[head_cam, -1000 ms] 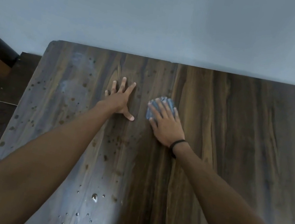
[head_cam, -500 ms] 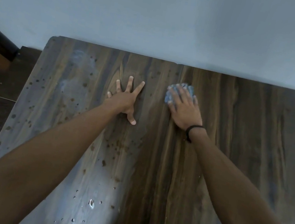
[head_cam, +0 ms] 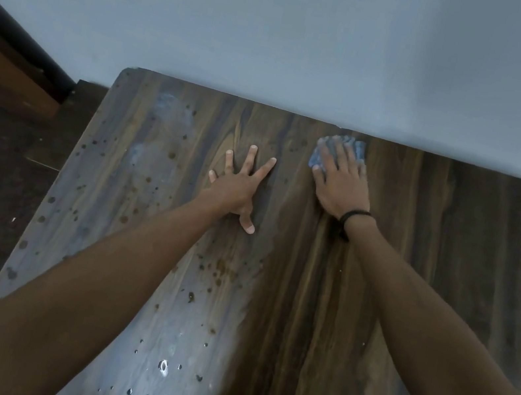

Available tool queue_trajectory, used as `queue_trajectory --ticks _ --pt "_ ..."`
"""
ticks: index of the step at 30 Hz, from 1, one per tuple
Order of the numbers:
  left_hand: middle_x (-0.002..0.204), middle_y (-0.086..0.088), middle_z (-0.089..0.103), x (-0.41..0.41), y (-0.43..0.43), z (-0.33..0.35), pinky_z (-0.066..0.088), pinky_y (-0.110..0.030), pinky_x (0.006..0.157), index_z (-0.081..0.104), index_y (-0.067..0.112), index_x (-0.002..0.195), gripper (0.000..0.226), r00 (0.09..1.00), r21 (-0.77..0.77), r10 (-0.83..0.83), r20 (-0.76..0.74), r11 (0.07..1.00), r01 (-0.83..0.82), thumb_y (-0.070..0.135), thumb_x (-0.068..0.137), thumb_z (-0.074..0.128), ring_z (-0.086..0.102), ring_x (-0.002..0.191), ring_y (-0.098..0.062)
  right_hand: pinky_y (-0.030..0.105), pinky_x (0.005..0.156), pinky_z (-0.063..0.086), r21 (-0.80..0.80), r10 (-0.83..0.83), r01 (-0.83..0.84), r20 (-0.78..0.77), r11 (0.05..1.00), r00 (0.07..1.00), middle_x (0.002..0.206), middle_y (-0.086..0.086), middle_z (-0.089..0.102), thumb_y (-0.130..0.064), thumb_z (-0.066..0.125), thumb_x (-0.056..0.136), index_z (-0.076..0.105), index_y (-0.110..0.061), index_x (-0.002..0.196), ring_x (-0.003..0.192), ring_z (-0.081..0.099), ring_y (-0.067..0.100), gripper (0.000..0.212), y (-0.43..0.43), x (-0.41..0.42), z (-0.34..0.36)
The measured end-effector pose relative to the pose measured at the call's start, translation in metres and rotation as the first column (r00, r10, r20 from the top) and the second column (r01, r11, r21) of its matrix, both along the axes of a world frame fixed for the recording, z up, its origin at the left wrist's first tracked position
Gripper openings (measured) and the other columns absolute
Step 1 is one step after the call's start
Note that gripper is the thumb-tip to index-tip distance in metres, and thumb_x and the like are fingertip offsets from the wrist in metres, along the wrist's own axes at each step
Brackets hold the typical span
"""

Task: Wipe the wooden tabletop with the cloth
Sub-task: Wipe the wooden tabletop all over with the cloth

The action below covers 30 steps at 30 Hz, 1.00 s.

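The right grip (head_cam: 341, 185) lay flat on the blue cloth (head_cam: 359, 149), fingers straight and close together, the palm bearing down rather than closing round it. A flat hand, I judged, spread the pressure and kept the whole rag against the wood. The cloth was bunched under those fingers at the far edge of the bench (head_cam: 449, 265), just beside the wall (head_cam: 313, 50), so the stroke looked to be at its far end. The left grip (head_cam: 236, 189) rested bare on the bench, wide, fingers splayed, holding nothing. It seemed planted there as a prop for the long reach forward. Brown spots (head_cam: 220, 268) and water droplets (head_cam: 163, 366) lay on the near-left part of the bench, well apart from the cloth, so by my reckoning a good share of the wiping remained. A dark band (head_cam: 355, 214) circled the right wrist.
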<state>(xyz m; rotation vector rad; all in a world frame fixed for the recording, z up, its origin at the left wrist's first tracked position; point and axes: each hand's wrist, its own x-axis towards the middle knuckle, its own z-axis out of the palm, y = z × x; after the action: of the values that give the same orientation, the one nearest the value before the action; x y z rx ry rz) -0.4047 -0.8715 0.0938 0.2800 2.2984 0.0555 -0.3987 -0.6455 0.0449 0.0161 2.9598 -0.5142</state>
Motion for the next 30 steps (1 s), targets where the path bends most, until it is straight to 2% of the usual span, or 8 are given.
queue_trajectory --ticks 2,7,11,16,20,25,28,30 --pt "0.151 0.004 -0.049 0.0 0.001 0.001 0.004 -0.076 0.11 -0.028 0.046 0.149 0.154 1.0 -0.003 0.001 0.007 1.0 -0.001 0.036 0.057 0.096 -0.034 0.142 -0.045 0.051 0.125 0.009 0.012 0.128 -0.128 -0.008 0.992 0.992 0.17 -0.002 0.013 -0.043 0.027 0.108 0.017 -0.034 0.161 0.156 0.007 0.022 0.055 0.013 0.002 -0.002" --pt "0.151 0.005 -0.049 0.0 0.0 0.0 0.005 -0.076 0.109 -0.028 0.046 0.148 0.155 1.0 -0.004 0.005 0.004 1.0 -0.005 0.036 0.056 0.096 -0.034 0.142 -0.045 0.05 0.125 0.005 -0.02 -0.147 0.148 0.03 0.989 0.989 0.171 -0.002 0.007 -0.041 0.029 0.108 0.015 -0.031 0.162 0.157 0.002 0.021 0.057 0.01 -0.034 0.002" --pt "0.152 0.004 -0.048 0.0 0.001 0.002 0.006 -0.076 0.11 -0.027 0.045 0.149 0.155 1.0 -0.005 0.001 0.004 1.0 -0.001 0.036 0.057 0.096 -0.032 0.142 -0.045 0.049 0.125 0.007 0.005 0.09 -0.09 -0.014 0.996 0.996 0.17 -0.003 0.012 -0.042 0.027 0.108 0.017 -0.035 0.161 0.156 0.007 0.022 0.055 -0.004 -0.016 -0.003" --pt "0.152 0.005 -0.047 0.001 -0.002 0.002 0.006 -0.076 0.111 -0.026 0.046 0.15 0.154 1.0 0.004 0.002 -0.008 1.0 -0.002 0.037 0.056 0.096 -0.032 0.143 -0.045 0.05 0.125 0.002 -0.045 -0.162 0.165 0.052 0.985 0.985 0.171 -0.001 0.006 -0.04 0.029 0.108 0.015 -0.03 0.162 0.157 0.0 0.022 0.057 0.0 -0.047 0.001" --pt "0.152 0.004 -0.047 0.001 -0.001 0.002 0.006 -0.077 0.111 -0.025 0.045 0.15 0.154 1.0 0.012 0.001 -0.009 1.0 -0.001 0.036 0.056 0.096 -0.032 0.143 -0.045 0.052 0.125 0.009 0.013 0.093 -0.093 -0.023 0.996 0.995 0.17 -0.001 0.013 -0.041 0.029 0.107 0.018 -0.033 0.161 0.156 0.007 0.023 0.056 -0.005 -0.023 -0.006" --pt "0.152 0.004 -0.047 0.0 0.0 0.003 0.005 -0.076 0.111 -0.026 0.044 0.15 0.153 1.0 0.005 0.005 -0.004 1.0 -0.005 0.035 0.058 0.096 -0.033 0.142 -0.045 0.051 0.124 0.003 -0.033 -0.15 0.151 0.047 0.988 0.988 0.17 -0.001 0.008 -0.04 0.03 0.108 0.016 -0.031 0.162 0.157 0.002 0.022 0.057 0.0 -0.047 0.004" --pt "0.152 0.004 -0.048 0.0 0.001 0.004 0.005 -0.076 0.111 -0.027 0.045 0.15 0.154 1.0 -0.004 0.008 0.006 1.0 -0.008 0.035 0.057 0.096 -0.033 0.143 -0.045 0.05 0.124 0.007 0.038 0.092 -0.091 -0.017 0.995 0.996 0.17 -0.002 0.011 -0.042 0.028 0.107 0.016 -0.034 0.162 0.157 0.005 0.021 0.056 -0.023 -0.017 -0.003" --pt "0.152 0.004 -0.048 -0.001 0.001 0.005 0.005 -0.075 0.111 -0.027 0.045 0.15 0.153 1.0 -0.003 0.007 0.011 1.0 -0.007 0.035 0.058 0.095 -0.033 0.142 -0.044 0.05 0.125 0.008 0.033 0.136 -0.136 -0.01 0.99 0.991 0.17 -0.005 0.013 -0.043 0.028 0.107 0.016 -0.037 0.161 0.156 0.007 0.02 0.055 -0.013 -0.014 -0.002"
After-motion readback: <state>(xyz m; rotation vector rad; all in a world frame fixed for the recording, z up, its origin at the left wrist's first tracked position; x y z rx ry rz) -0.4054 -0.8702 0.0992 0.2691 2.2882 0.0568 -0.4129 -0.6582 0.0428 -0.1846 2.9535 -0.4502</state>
